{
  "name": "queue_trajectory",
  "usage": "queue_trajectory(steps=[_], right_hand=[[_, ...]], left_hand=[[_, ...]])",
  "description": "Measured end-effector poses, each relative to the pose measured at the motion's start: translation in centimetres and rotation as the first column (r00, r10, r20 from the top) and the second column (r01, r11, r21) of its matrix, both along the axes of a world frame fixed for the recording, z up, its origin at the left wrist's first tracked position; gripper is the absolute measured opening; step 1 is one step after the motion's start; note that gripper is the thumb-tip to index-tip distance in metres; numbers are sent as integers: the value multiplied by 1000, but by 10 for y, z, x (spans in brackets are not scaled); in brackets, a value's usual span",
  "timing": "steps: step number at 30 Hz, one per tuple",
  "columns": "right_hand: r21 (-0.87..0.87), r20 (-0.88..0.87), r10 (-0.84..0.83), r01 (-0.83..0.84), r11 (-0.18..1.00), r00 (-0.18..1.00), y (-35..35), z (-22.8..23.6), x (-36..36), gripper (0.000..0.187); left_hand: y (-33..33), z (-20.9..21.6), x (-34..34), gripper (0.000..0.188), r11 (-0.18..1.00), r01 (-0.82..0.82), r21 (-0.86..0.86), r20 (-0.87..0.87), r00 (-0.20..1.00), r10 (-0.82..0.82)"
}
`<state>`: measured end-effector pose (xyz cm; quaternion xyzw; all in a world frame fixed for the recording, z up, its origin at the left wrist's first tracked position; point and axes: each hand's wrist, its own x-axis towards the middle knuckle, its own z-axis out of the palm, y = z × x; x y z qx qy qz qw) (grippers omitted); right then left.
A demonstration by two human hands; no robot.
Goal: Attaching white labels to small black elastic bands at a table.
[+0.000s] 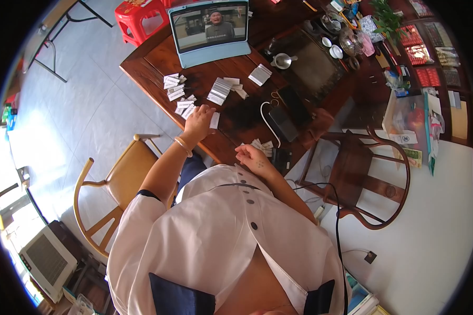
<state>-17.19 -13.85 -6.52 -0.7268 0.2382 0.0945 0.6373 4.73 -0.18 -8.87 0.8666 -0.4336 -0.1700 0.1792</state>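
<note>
My left hand (198,122) reaches over the wooden table's near left edge, fingers bent and closed at a small white card (214,121) beside the thumb. Just past the fingers lies a loose pile of small white printed cards (185,107), with another loose heap (174,86) farther off. Neat stacks of the same pieces are a larger grey-white stack (220,91) and a smaller stack (260,75). My right hand (254,159) rests low by the table edge, its fingers loosely curved and apart, with nothing visible in them. More white pieces (261,145) lie just behind it.
A tablet in a light blue case (212,32) stands at the back, playing a video. Right of the stacks are a black device (283,125) with a white cable, a dark tea tray (312,59) and a metal strainer (283,61). Chairs (129,170) (352,173) flank me.
</note>
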Motion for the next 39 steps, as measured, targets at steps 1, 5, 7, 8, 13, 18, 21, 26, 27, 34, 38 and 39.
queue_trajectory(steps=[1,5,7,8,13,18,21,26,27,34,38,39], right_hand=[[-3,-4,0,0,1000,1000,-1,3,1,24],[-61,0,9,-9,998,1000,-6,8,1,23],[-39,3,-6,6,999,1000,-8,3,-1,22],[-40,4,-8,8,999,1000,-9,1,-2,22],[-35,-7,21,-21,999,1000,-9,4,1,22],[92,3,-19,19,996,1000,-2,3,14,21],[231,4,-114,110,967,993,5,2,23,21],[369,40,-187,159,916,982,12,22,32,21],[334,46,-145,121,935,988,11,21,29,20],[57,-4,9,-9,998,1000,17,25,11,23],[65,49,55,-58,996,997,24,28,9,22],[-37,86,157,-154,987,984,17,18,3,24]], left_hand=[[-3,-4,-3,75,1000,1,21,31,1000,-1],[-7,-10,-2,74,999,29,36,73,997,-32],[-7,-7,-2,72,999,38,31,83,996,-40],[-5,-1,-3,71,999,32,26,87,996,-34],[6,4,-7,70,1000,-12,2,97,995,11],[10,6,-12,68,995,-20,-98,69,997,26],[11,10,-20,62,941,-75,-329,-62,996,58],[14,53,-60,63,857,69,-512,-99,985,-138],[17,57,-68,64,880,41,-472,-174,975,-139],[23,41,-108,49,678,-514,-526,-839,444,-314],[27,44,-112,26,825,-540,-164,-986,116,-120],[28,45,-114,26,782,-611,-122,-992,41,-123]])
